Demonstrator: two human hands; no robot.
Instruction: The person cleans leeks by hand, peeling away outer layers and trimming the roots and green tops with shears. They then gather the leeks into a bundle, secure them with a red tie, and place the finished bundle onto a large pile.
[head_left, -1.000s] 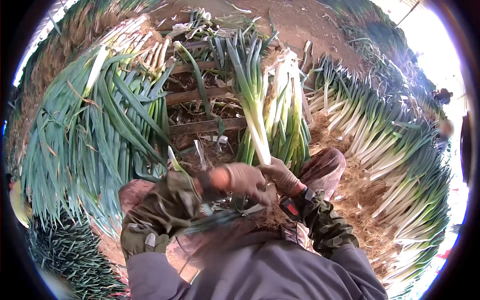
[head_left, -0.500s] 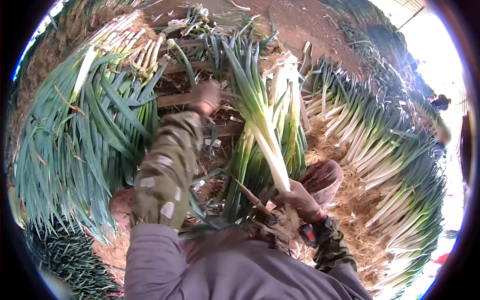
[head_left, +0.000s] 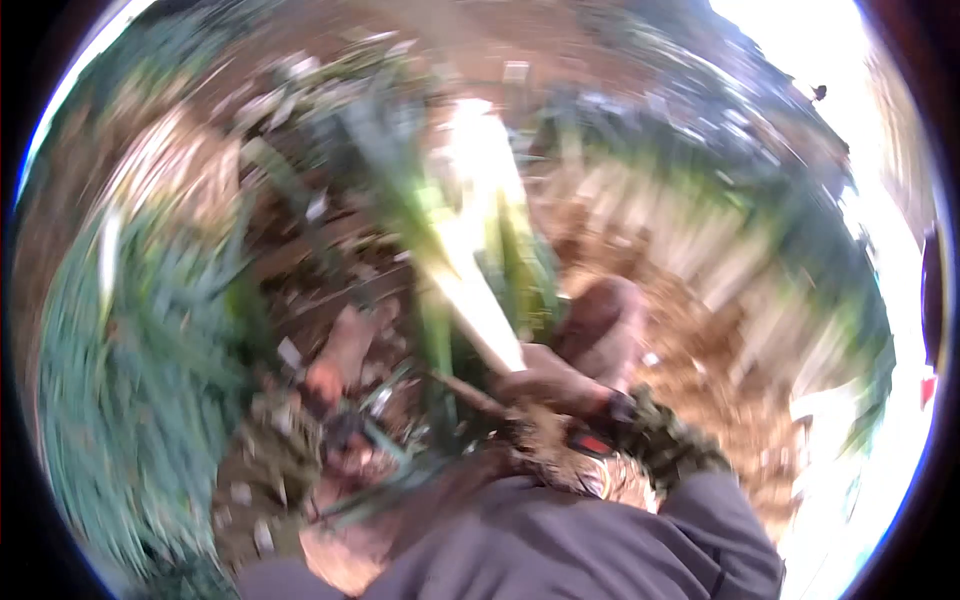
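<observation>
The whole view is smeared by motion. My right hand [head_left: 555, 382] is wrapped round the white shank of a leek [head_left: 478, 310], just above its tangled brown roots [head_left: 540, 445]. That leek slants up and left, its green leaves pointing away from me. Behind it lies a bunch of leeks [head_left: 500, 200] with pale, bright ends at the far side. A thin wooden stick [head_left: 470, 394] pokes out left of my right hand. My left hand [head_left: 348, 350] hangs low over the littered ground, apart from the leek; blur hides its fingers.
A large heap of leeks [head_left: 130, 370] covers the left side, green leaves toward me. More leeks [head_left: 690, 240] lie in a long row along the right, on straw-like brown roots [head_left: 690, 400]. My knee [head_left: 608, 315] is beside my right hand. Leaf scraps and wooden slats [head_left: 310, 290] lie ahead.
My left hand has come down and back toward me from the slats. The view has turned and shifted. My right hand keeps its hold on the leek.
</observation>
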